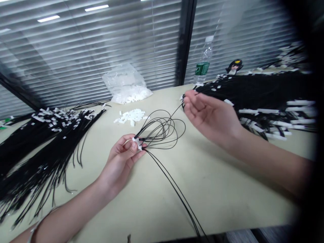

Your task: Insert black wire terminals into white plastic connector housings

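My left hand (120,158) is closed on a white plastic connector (137,143), with the thumb on top. Thin black wires (165,132) come out of the connector and loop over the table to its right. Other black wires (174,185) trail from it down past the table's front edge. Higher and to the right, my right hand (211,116) pinches one black wire (177,110) that runs up from the loops. The wire's end is hidden among the fingertips. A small pile of white connector pieces (133,115) lies beyond my left hand.
Bundles of black wires with white ends lie at the left (48,145) and right (268,91). At the back stand a clear bag (126,84) of white pieces, a water bottle (203,62) and a small penguin-like figure (234,66). Window blinds (88,50) rise behind the table.
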The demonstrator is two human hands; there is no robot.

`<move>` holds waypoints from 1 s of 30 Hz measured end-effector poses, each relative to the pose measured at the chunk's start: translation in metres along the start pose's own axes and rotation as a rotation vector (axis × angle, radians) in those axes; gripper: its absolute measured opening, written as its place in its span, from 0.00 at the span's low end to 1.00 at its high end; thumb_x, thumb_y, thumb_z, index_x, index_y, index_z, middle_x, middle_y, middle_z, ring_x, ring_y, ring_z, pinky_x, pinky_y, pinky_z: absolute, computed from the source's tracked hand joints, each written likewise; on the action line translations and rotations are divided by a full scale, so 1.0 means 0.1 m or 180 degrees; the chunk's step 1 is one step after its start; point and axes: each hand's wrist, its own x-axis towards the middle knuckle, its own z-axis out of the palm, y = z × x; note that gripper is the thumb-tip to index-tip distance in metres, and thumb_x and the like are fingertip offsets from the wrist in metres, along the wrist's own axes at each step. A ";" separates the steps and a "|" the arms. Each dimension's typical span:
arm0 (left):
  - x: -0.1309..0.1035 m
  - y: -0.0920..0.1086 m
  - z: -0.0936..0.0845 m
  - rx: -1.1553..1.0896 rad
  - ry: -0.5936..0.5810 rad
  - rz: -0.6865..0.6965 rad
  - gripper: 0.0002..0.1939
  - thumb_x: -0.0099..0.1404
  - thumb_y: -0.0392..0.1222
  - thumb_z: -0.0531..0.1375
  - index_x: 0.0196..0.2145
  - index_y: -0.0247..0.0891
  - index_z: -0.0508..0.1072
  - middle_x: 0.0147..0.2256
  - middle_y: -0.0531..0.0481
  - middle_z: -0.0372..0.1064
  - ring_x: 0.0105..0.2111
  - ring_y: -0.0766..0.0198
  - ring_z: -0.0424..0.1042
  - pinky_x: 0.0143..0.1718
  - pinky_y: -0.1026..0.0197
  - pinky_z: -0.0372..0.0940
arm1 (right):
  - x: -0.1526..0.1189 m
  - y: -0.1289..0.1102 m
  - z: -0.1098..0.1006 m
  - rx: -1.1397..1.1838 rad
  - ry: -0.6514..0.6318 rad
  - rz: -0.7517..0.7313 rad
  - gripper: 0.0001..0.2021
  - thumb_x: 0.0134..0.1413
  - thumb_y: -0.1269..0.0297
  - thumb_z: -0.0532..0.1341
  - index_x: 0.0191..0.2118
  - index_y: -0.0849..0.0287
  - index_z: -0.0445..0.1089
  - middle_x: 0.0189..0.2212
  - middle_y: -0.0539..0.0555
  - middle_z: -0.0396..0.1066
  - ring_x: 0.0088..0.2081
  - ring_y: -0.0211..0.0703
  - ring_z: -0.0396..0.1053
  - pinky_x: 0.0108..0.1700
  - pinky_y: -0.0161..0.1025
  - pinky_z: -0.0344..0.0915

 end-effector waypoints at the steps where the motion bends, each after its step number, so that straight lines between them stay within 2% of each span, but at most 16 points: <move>1: -0.01 0.00 0.00 0.0005 -0.0009 -0.0013 0.08 0.59 0.34 0.60 0.38 0.40 0.69 0.33 0.53 0.69 0.39 0.64 0.72 0.43 0.64 0.67 | 0.08 -0.05 -0.08 -0.0086 0.0186 -0.0157 0.05 0.55 0.69 0.56 0.39 0.58 0.67 0.36 0.47 0.68 0.40 0.29 0.66 0.45 0.30 0.64; 4: -0.02 0.01 0.01 -0.0019 -0.0018 -0.0034 0.08 0.59 0.34 0.61 0.38 0.41 0.69 0.32 0.54 0.69 0.40 0.63 0.72 0.44 0.63 0.66 | 0.29 -0.18 -0.34 -0.0178 0.0525 -0.0392 0.02 0.54 0.68 0.57 0.34 0.55 0.65 0.24 0.45 0.62 0.27 0.28 0.60 0.35 0.31 0.63; 6: -0.03 0.01 0.02 -0.0051 -0.0029 -0.0036 0.08 0.59 0.34 0.61 0.38 0.41 0.69 0.32 0.54 0.69 0.40 0.62 0.71 0.44 0.62 0.66 | 0.37 -0.24 -0.45 -0.0201 0.0688 -0.0548 0.02 0.53 0.69 0.57 0.33 0.54 0.64 0.24 0.46 0.61 0.27 0.30 0.58 0.34 0.33 0.62; 8: -0.04 0.00 0.02 -0.0072 -0.0032 -0.0030 0.09 0.58 0.35 0.61 0.38 0.40 0.70 0.33 0.53 0.69 0.40 0.62 0.71 0.44 0.62 0.66 | 0.38 -0.28 -0.46 -0.0243 0.0718 -0.0666 0.05 0.51 0.71 0.58 0.32 0.54 0.63 0.28 0.48 0.63 0.29 0.31 0.59 0.33 0.34 0.61; 10: -0.04 -0.01 0.02 -0.0058 -0.0025 -0.0029 0.09 0.58 0.35 0.61 0.38 0.41 0.70 0.33 0.53 0.69 0.40 0.63 0.71 0.44 0.63 0.66 | 0.33 -0.29 -0.36 -0.0327 0.0597 -0.0722 0.07 0.50 0.74 0.59 0.32 0.54 0.64 0.30 0.48 0.63 0.27 0.30 0.56 0.30 0.32 0.59; 13: -0.04 -0.01 0.02 -0.0010 -0.0010 -0.0041 0.08 0.58 0.35 0.61 0.38 0.41 0.70 0.34 0.53 0.69 0.40 0.63 0.72 0.43 0.63 0.66 | 0.16 -0.24 -0.10 -0.0548 0.0257 -0.0764 0.06 0.53 0.72 0.59 0.35 0.52 0.65 0.29 0.46 0.62 0.22 0.30 0.49 0.24 0.30 0.53; 16: -0.05 0.00 0.03 -0.0002 -0.0027 -0.0054 0.09 0.58 0.35 0.62 0.37 0.40 0.70 0.34 0.53 0.69 0.40 0.62 0.72 0.42 0.64 0.66 | -0.08 -0.10 0.15 -0.0962 -0.0163 -0.0769 0.02 0.54 0.69 0.59 0.33 0.54 0.66 0.27 0.48 0.65 0.23 0.30 0.51 0.24 0.31 0.51; 19: -0.06 0.00 0.04 0.0001 -0.0082 -0.0068 0.09 0.58 0.35 0.62 0.38 0.40 0.70 0.35 0.52 0.69 0.39 0.63 0.71 0.41 0.65 0.66 | -0.30 0.04 0.29 -0.2275 -0.1002 -0.1088 0.02 0.54 0.69 0.59 0.34 0.56 0.67 0.26 0.49 0.67 0.27 0.34 0.62 0.29 0.33 0.57; 22: -0.08 0.01 0.05 0.0019 -0.0196 -0.0110 0.09 0.59 0.34 0.61 0.38 0.40 0.70 0.35 0.52 0.70 0.38 0.66 0.71 0.41 0.66 0.66 | -0.46 0.14 0.35 -0.3679 -0.1750 -0.1627 0.03 0.53 0.71 0.59 0.34 0.58 0.68 0.29 0.48 0.68 0.31 0.33 0.63 0.33 0.33 0.60; 26: -0.12 0.01 0.08 -0.0021 -0.0328 -0.0149 0.08 0.60 0.33 0.60 0.38 0.40 0.70 0.35 0.53 0.71 0.35 0.68 0.71 0.39 0.66 0.67 | -0.52 0.24 0.35 -0.4360 -0.1990 -0.2122 0.04 0.56 0.73 0.56 0.34 0.61 0.67 0.27 0.48 0.67 0.30 0.33 0.59 0.36 0.33 0.58; 30: -0.15 0.01 0.09 -0.0036 -0.0498 -0.0166 0.07 0.61 0.32 0.59 0.37 0.40 0.70 0.34 0.53 0.71 0.35 0.68 0.72 0.38 0.68 0.67 | -0.52 0.29 0.32 -0.4529 -0.2067 -0.2243 0.03 0.57 0.72 0.55 0.35 0.61 0.66 0.28 0.49 0.67 0.31 0.33 0.58 0.37 0.34 0.57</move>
